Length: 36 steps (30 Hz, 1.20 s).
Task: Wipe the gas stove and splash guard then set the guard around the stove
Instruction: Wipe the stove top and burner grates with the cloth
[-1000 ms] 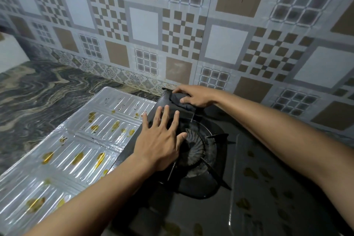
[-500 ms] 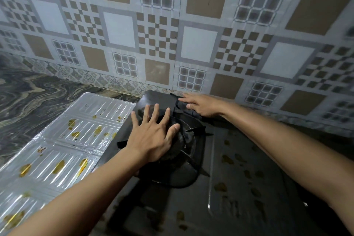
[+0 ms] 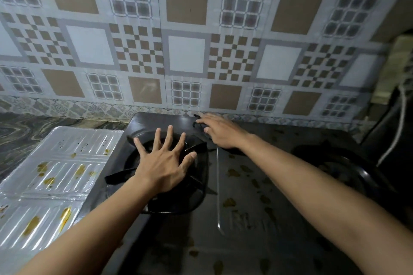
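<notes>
The black gas stove (image 3: 245, 219) is spotted with yellow-brown stains across its glass top. My left hand (image 3: 166, 167) lies flat with fingers spread on the left burner's pan support (image 3: 178, 203). My right hand (image 3: 221, 131) presses a dark cloth (image 3: 197, 124) on the stove's back edge by the wall; the hand covers most of the cloth. The silver foil splash guard (image 3: 55, 174) lies flat on the counter left of the stove, touching its side, with yellow stains on its ribbed panels.
The right burner (image 3: 344, 169) sits at the far right of the stove. A patterned tile wall (image 3: 185, 51) rises right behind it. A marbled countertop (image 3: 33, 127) extends left. A white cable (image 3: 400, 123) hangs over a dark object at the right edge.
My right hand has slid the cloth rightward along the stove's back edge. My left hand stays spread on the left burner. The view has shifted right, bringing the right burner in.
</notes>
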Each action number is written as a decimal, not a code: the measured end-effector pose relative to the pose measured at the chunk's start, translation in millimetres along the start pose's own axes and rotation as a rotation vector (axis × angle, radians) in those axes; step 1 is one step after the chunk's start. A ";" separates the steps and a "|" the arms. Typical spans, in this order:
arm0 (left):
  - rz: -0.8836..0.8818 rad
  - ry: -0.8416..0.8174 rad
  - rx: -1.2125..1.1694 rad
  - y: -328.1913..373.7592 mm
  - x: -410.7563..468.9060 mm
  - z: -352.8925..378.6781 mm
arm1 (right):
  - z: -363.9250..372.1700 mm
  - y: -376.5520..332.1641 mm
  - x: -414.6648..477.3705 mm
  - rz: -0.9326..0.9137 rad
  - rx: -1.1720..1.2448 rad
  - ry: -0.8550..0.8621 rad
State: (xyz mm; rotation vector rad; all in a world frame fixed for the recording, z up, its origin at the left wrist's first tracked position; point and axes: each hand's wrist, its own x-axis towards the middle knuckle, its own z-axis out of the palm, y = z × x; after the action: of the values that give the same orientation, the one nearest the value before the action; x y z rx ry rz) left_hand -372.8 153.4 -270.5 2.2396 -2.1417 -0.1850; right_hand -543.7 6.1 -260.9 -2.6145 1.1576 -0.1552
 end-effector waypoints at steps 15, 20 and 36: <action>0.231 0.000 -0.078 18.1 -4.7 4.4 | -26.7 68.0 -81.2 0.506 -0.134 -0.033; 0.241 -0.031 -0.112 17.4 -2.5 7.6 | -30.2 76.6 -83.1 0.655 -0.081 0.034; 0.223 -0.095 -0.076 7.0 -18.3 1.7 | 3.3 28.2 -139.2 0.771 -0.094 0.072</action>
State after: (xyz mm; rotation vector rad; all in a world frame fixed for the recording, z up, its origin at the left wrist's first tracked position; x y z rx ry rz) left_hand -380.6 171.5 -270.3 1.9716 -2.3673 -0.3637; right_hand -656.7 91.5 -270.5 -2.0491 2.1305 -0.0325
